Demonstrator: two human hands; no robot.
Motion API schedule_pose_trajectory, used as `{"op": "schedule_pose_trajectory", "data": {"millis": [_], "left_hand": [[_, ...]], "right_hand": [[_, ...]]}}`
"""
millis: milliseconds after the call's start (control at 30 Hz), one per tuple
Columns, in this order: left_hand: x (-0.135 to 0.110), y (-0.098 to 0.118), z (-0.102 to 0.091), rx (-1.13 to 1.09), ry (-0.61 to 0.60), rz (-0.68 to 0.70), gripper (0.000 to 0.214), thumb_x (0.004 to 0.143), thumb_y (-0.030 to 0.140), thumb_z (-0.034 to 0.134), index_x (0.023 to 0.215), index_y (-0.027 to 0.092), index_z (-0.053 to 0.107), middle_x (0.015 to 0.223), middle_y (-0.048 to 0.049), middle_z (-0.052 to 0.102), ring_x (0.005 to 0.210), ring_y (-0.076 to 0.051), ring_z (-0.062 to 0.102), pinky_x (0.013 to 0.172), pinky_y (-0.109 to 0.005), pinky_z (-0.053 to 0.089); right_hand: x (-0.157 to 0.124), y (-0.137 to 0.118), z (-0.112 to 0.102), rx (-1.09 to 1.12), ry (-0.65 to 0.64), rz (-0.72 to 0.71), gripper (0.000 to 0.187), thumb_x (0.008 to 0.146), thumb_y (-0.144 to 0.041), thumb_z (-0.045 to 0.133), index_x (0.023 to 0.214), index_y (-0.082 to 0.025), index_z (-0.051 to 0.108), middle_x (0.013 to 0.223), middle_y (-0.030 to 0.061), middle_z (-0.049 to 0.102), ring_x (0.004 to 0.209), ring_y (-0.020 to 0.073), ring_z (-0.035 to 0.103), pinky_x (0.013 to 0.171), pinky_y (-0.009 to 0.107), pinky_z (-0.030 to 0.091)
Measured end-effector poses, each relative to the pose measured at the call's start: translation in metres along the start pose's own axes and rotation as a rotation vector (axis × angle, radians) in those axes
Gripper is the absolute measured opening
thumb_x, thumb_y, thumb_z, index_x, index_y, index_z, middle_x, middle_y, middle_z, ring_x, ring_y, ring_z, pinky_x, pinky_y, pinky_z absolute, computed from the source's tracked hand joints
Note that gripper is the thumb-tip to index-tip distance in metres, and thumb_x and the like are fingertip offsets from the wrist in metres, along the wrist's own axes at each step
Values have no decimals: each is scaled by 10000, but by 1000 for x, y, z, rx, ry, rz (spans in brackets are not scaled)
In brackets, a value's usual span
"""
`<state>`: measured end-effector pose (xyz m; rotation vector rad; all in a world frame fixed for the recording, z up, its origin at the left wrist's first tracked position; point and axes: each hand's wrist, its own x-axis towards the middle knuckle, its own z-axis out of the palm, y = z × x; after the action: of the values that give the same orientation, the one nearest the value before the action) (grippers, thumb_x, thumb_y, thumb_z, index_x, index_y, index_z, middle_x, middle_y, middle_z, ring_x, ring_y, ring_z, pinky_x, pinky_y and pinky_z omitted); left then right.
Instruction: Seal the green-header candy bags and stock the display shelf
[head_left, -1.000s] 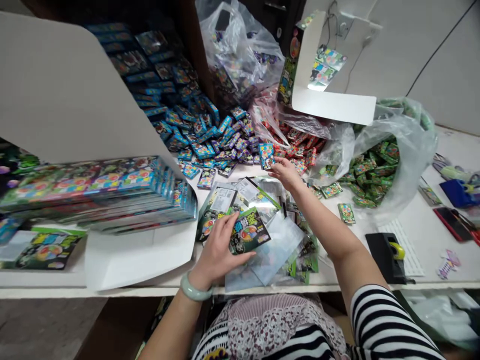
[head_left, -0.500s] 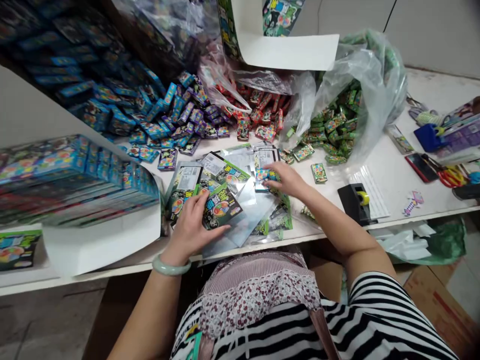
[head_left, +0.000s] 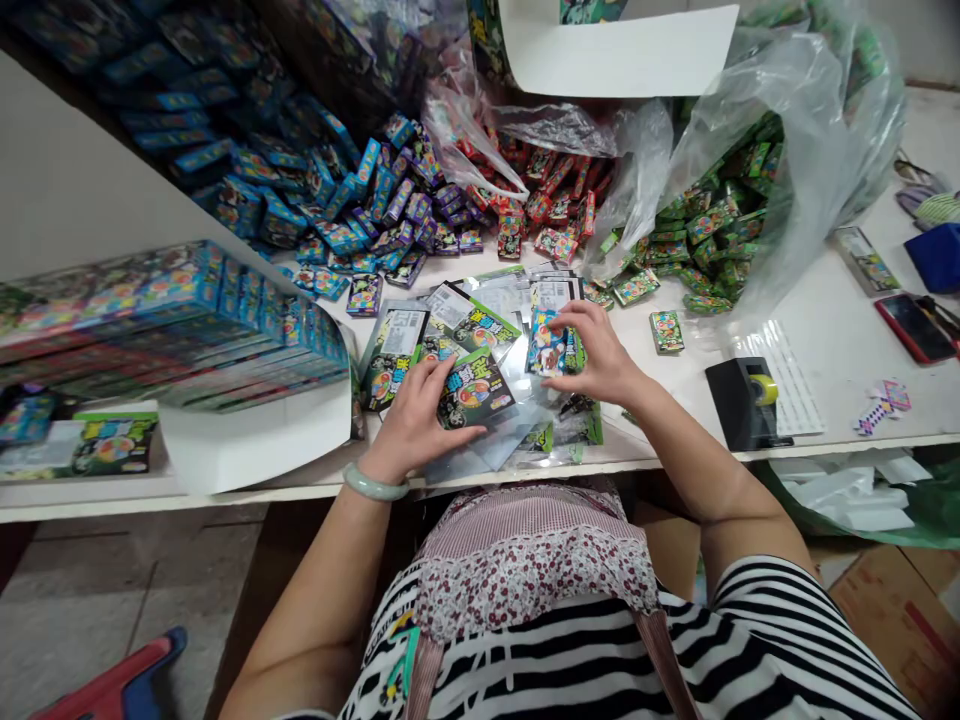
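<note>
My left hand [head_left: 415,415], with a pale green bangle on its wrist, lies at the left edge of a black-and-green printed packet [head_left: 476,388]. Its thumb and fingers are spread. Between the thumb and fingers of my right hand [head_left: 600,355] is a small blue printed box [head_left: 546,342], held just above the pile. Beneath both hands lie overlapping clear plastic sleeves [head_left: 480,455] and more printed packets [head_left: 397,355]. The undersides of my fingers are hidden.
Loose blue boxes [head_left: 330,240], red boxes [head_left: 559,200] and green boxes [head_left: 716,220] are heaped at the back, partly in plastic bags. Stacked boxes in a white tray [head_left: 262,445] stand left. A tape dispenser [head_left: 750,400], a single green box [head_left: 666,332] and a phone [head_left: 916,328] lie right.
The view has shifted, so the table's things appear farther right and higher. The small blue box in my right hand now shows more of its broad face. My left hand stays at the packet.
</note>
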<state>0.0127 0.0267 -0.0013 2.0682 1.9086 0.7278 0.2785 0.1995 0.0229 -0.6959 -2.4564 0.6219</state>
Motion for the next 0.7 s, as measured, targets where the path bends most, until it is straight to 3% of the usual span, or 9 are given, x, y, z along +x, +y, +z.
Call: {"op": "schedule_pose_trajectory", "data": {"millis": [167, 367, 567, 700], "left_hand": [[4, 2, 1, -40, -6, 88, 1023, 696, 640, 773, 1506, 192, 337, 1319, -168, 485, 1277, -377, 492, 1112, -563, 419], [5, 10, -5, -49, -57, 98, 992, 709, 592, 785, 1504, 206, 333, 1331, -163, 478, 1294, -372, 477, 1123, -566, 403], [3, 15, -2, -35, -40, 119, 986, 709, 604, 777, 1496, 198, 345, 1317, -168, 489, 1266, -372, 493, 1101, -559, 425], [3, 21, 2, -44, -20, 154, 953, 724, 625, 750, 1482, 198, 361, 1296, -161, 508, 1229, -354, 518, 1078, -539, 449]], "right_hand": [[-9, -33, -15, -123, -174, -143, 642, 728, -506, 813, 1268, -274, 554, 1326, 125, 474, 1252, 343, 440, 1073, 536, 396], [-13, -33, -13, -100, -109, -97, 643, 757, -504, 789, 1303, -294, 523, 1317, 114, 449, 1235, 343, 434, 1067, 556, 402], [-16, -37, -12, -34, -272, -198, 684, 733, -523, 808, 1307, -307, 506, 1335, 116, 473, 1245, 347, 456, 1064, 565, 420], [-15, -39, -5, 92, -298, -212, 816, 721, -596, 790, 1390, -295, 431, 1368, 138, 471, 1296, 336, 461, 1097, 561, 424]]}}
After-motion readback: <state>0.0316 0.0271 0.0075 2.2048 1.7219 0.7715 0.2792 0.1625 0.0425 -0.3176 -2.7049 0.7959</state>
